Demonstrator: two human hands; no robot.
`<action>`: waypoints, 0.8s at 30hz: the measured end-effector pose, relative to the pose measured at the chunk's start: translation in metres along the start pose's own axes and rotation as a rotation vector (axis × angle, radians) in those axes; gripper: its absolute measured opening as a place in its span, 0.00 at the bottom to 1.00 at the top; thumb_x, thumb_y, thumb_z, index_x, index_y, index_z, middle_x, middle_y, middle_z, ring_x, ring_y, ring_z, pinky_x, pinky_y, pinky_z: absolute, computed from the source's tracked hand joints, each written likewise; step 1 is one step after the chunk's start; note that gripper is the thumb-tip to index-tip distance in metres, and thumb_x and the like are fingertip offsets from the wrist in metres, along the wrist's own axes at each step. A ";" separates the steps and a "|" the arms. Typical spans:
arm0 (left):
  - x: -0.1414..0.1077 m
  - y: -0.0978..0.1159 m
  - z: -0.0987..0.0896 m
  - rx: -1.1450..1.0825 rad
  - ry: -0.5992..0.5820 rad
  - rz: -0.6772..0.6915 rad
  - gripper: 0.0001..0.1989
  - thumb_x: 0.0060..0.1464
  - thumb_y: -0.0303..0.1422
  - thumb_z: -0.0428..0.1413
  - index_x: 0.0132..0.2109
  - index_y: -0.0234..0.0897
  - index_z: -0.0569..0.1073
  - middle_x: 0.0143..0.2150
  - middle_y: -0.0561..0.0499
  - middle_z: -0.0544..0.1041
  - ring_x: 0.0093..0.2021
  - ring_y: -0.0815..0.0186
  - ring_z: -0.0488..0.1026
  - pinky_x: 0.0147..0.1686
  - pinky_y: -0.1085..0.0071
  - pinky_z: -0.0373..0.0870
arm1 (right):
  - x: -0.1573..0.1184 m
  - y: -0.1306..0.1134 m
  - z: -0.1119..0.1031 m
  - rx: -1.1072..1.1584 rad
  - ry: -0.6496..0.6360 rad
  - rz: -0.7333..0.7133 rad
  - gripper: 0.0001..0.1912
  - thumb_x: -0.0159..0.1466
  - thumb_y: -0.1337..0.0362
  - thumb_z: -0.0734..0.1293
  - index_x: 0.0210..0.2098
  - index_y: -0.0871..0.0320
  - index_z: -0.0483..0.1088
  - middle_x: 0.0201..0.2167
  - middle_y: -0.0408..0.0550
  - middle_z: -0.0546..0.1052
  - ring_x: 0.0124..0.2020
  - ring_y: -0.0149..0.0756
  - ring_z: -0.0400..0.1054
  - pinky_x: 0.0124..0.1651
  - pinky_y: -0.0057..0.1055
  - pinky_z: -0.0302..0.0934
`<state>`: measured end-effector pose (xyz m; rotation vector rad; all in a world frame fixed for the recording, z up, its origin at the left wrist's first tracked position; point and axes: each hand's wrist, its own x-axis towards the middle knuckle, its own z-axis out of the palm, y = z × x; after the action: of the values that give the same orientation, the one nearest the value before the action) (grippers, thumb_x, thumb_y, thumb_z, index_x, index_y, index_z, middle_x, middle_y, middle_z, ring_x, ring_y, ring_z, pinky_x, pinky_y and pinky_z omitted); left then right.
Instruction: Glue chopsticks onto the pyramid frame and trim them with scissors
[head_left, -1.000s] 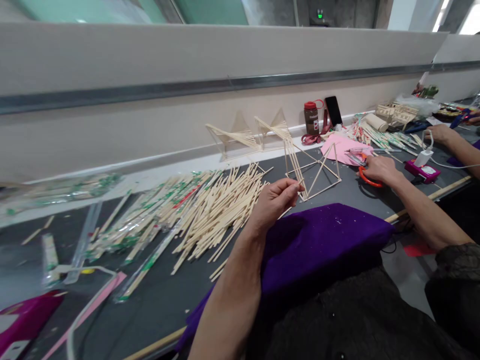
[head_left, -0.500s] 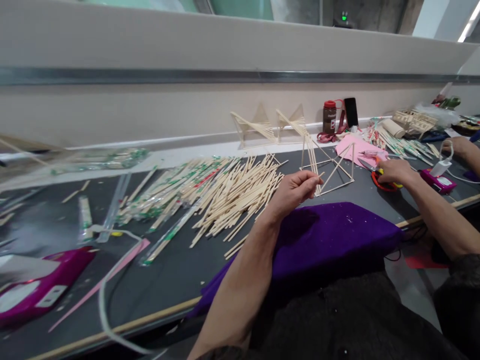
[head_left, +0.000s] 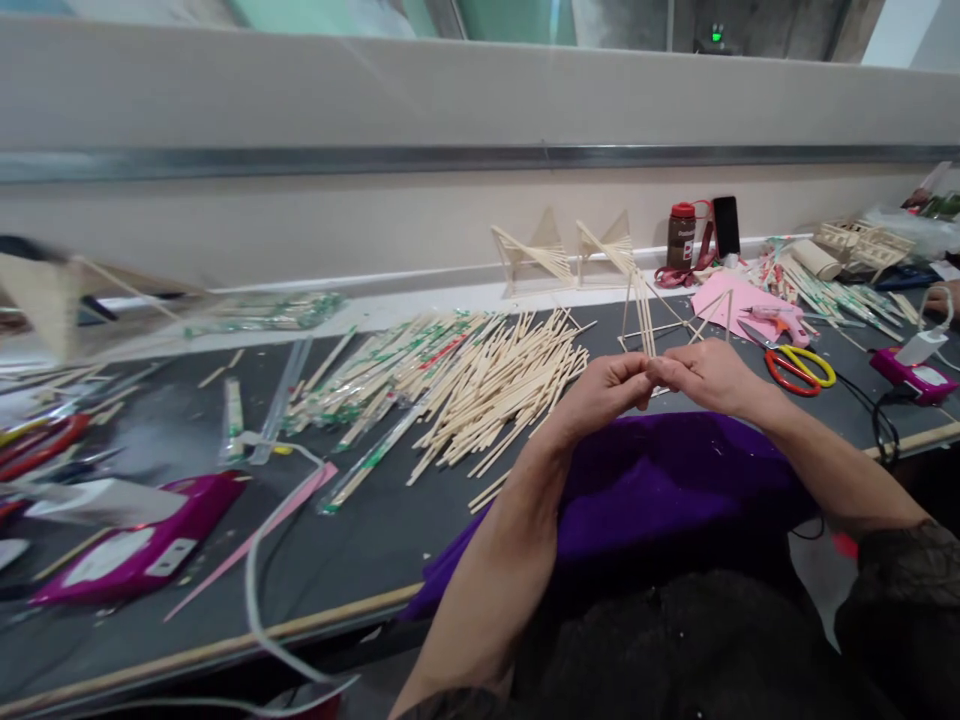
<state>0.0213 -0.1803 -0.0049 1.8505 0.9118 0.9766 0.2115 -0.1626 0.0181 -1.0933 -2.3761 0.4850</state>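
Observation:
Just above the purple cloth, my left hand and my right hand meet at their fingertips. Both are closed in a pinch. A short piece of wooden stick showed at the left fingertips a moment earlier; fingers now mostly cover it. Whether the right fingers also grip it, I cannot make out. Right behind the hands stands a frame of thin wooden sticks, partly hidden by them. To the right lie scissors with red and yellow handles, untouched. A pile of loose wooden chopsticks spreads left of my left hand.
Wrapped chopsticks lie further left, near a magenta device with a white cable. Two stick models stand by the wall. A bottle, phone, pink paper and glue gun are at the back right.
My right hand has let go of the scissors and moved left to meet my left hand. The scissors stay on the table. The view has turned slightly left.

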 end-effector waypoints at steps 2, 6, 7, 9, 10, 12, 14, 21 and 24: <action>0.000 -0.003 -0.005 -0.006 -0.008 0.000 0.11 0.58 0.38 0.55 0.31 0.37 0.73 0.22 0.56 0.67 0.23 0.72 0.59 0.23 0.74 0.55 | 0.008 0.006 0.009 0.150 0.020 -0.028 0.27 0.69 0.47 0.57 0.23 0.59 0.69 0.20 0.45 0.69 0.24 0.30 0.60 0.30 0.29 0.49; 0.000 -0.005 -0.010 -0.018 -0.059 -0.021 0.12 0.59 0.39 0.55 0.35 0.37 0.75 0.22 0.57 0.66 0.22 0.73 0.58 0.23 0.74 0.55 | 0.009 0.012 0.020 0.518 0.052 -0.109 0.29 0.66 0.44 0.59 0.18 0.58 0.63 0.18 0.42 0.65 0.22 0.28 0.57 0.28 0.28 0.50; 0.000 -0.005 -0.010 -0.019 -0.068 -0.025 0.12 0.59 0.40 0.55 0.34 0.36 0.75 0.22 0.57 0.65 0.22 0.73 0.58 0.23 0.74 0.55 | 0.008 0.012 0.022 0.589 0.046 -0.123 0.29 0.66 0.44 0.60 0.17 0.58 0.62 0.18 0.42 0.64 0.22 0.27 0.56 0.28 0.28 0.50; 0.000 -0.005 -0.010 -0.015 -0.085 -0.021 0.12 0.59 0.40 0.55 0.33 0.36 0.74 0.21 0.58 0.64 0.22 0.73 0.58 0.24 0.74 0.55 | 0.006 0.013 0.024 0.690 0.025 -0.131 0.28 0.65 0.46 0.62 0.17 0.58 0.62 0.17 0.40 0.62 0.21 0.25 0.53 0.27 0.27 0.49; 0.000 -0.005 -0.009 -0.012 -0.091 -0.013 0.12 0.59 0.40 0.55 0.32 0.36 0.73 0.21 0.58 0.64 0.22 0.73 0.58 0.24 0.73 0.55 | 0.005 0.013 0.024 0.728 0.010 -0.127 0.27 0.65 0.47 0.62 0.17 0.58 0.62 0.16 0.39 0.61 0.20 0.25 0.52 0.26 0.27 0.48; 0.001 -0.005 -0.008 -0.008 -0.098 -0.007 0.12 0.59 0.40 0.55 0.32 0.37 0.73 0.21 0.58 0.65 0.22 0.73 0.58 0.24 0.73 0.55 | 0.004 0.016 0.025 0.798 -0.021 -0.109 0.25 0.64 0.49 0.63 0.17 0.58 0.62 0.15 0.38 0.59 0.18 0.24 0.49 0.23 0.27 0.45; 0.000 -0.005 -0.006 -0.005 -0.094 -0.013 0.13 0.59 0.41 0.55 0.32 0.37 0.72 0.21 0.57 0.65 0.22 0.72 0.58 0.23 0.73 0.54 | 0.004 0.020 0.026 0.856 -0.055 -0.094 0.25 0.64 0.51 0.64 0.17 0.58 0.63 0.15 0.37 0.59 0.17 0.23 0.47 0.22 0.27 0.43; -0.001 -0.005 -0.002 -0.037 -0.087 -0.025 0.13 0.59 0.41 0.55 0.30 0.38 0.70 0.21 0.57 0.64 0.21 0.73 0.56 0.23 0.73 0.54 | 0.006 0.026 0.030 0.956 -0.106 -0.107 0.27 0.63 0.49 0.67 0.15 0.58 0.62 0.13 0.37 0.58 0.16 0.22 0.46 0.20 0.26 0.40; 0.000 -0.006 -0.001 -0.036 -0.067 -0.041 0.13 0.58 0.41 0.55 0.30 0.38 0.70 0.21 0.57 0.63 0.21 0.73 0.56 0.23 0.73 0.53 | 0.007 0.027 0.033 0.986 -0.114 -0.101 0.26 0.63 0.49 0.66 0.16 0.58 0.63 0.14 0.37 0.58 0.16 0.22 0.46 0.20 0.26 0.39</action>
<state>0.0187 -0.1778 -0.0098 1.8167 0.8827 0.8949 0.2060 -0.1444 -0.0203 -0.4800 -1.8319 1.4854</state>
